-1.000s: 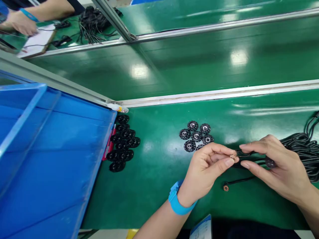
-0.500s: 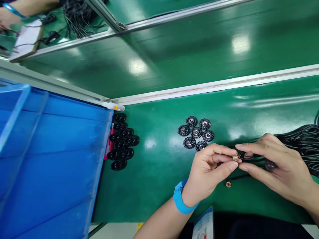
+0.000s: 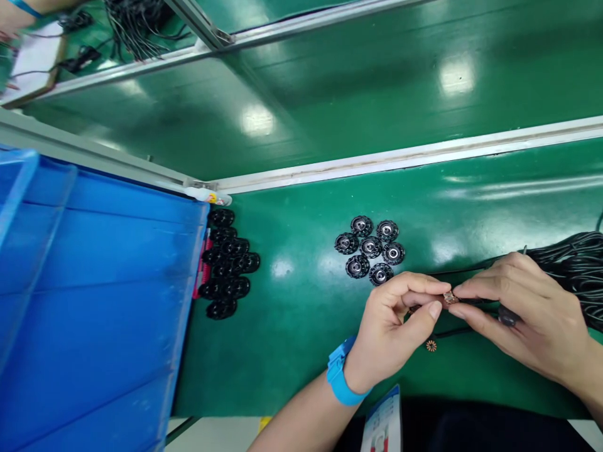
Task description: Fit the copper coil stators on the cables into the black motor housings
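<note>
A small copper-wound motor core (image 3: 450,297) sits between the fingertips of both hands. My left hand (image 3: 393,323), with a blue strap at the wrist, is closed, its index fingertip against the core's left side and its thumb close below. From the other side, my right hand (image 3: 532,320) pinches the core with thumb and index finger. Partly hidden in my left hand's curled fingers is another copper-coloured piece (image 3: 413,309). Beneath the hands, a star-shaped copper-wound core (image 3: 431,345) lies at the end of a black cable. A dark rounded piece (image 3: 509,315) shows under my right palm.
Several round black wheel-like parts (image 3: 371,247) lie grouped on the green table (image 3: 292,351). More black parts (image 3: 228,260) are piled beside a large blue bin (image 3: 103,301). A black cable bundle (image 3: 579,270) lies right. Beyond the rail, another person's arm (image 3: 19,16) shows.
The right fingertips have closed in on the copper-wound core, which has turned and shifted slightly right. The left thumb has drawn back a little. The view has shifted slightly.
</note>
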Action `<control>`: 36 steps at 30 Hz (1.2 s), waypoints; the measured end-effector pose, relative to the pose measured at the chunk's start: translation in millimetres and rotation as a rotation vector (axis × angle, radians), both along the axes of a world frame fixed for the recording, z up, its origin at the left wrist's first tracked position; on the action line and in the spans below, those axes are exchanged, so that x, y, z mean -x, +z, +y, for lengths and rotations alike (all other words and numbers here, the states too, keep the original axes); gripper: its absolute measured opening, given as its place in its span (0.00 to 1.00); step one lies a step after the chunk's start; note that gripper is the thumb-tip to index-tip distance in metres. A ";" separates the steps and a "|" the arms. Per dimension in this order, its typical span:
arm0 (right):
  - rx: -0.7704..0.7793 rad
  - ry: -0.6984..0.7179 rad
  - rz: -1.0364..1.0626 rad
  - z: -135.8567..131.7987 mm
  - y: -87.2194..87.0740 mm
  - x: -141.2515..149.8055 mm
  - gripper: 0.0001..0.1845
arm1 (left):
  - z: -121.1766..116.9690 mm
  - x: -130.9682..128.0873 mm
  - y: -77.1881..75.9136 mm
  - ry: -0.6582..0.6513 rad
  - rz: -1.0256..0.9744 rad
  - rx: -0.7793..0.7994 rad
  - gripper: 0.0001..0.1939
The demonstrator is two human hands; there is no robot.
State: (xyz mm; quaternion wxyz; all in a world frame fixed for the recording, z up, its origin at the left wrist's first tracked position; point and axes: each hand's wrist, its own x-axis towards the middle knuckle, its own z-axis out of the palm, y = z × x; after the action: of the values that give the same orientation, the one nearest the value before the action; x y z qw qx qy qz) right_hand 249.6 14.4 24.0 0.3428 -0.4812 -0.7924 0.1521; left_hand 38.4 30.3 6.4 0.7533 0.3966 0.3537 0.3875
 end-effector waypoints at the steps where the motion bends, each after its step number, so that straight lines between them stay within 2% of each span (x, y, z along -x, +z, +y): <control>1: -0.006 -0.007 -0.002 -0.4 -0.5 0.0 0.08 | -0.5 0.4 -0.8 -0.007 0.017 0.009 0.07; 9: 0.004 0.022 0.008 -1.5 -1.4 0.7 0.06 | -0.5 -2.0 1.3 -0.002 0.037 0.007 0.10; 15: 0.028 0.019 0.031 -1.1 1.6 2.4 0.03 | -0.5 -4.3 3.4 0.025 0.071 0.009 0.06; 22: 0.006 0.018 0.017 -1.6 0.8 2.6 0.10 | -0.3 -4.5 2.2 0.049 0.000 -0.016 0.05; 36: 0.071 0.047 0.042 -1.0 3.1 0.3 0.04 | -0.9 -3.7 0.4 0.009 0.147 -0.075 0.09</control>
State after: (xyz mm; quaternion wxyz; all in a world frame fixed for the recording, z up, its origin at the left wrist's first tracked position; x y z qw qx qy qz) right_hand 249.4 13.4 27.1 0.3384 -0.4709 -0.7903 0.1980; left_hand 42.1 29.4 6.8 0.7082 0.4503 0.3952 0.3734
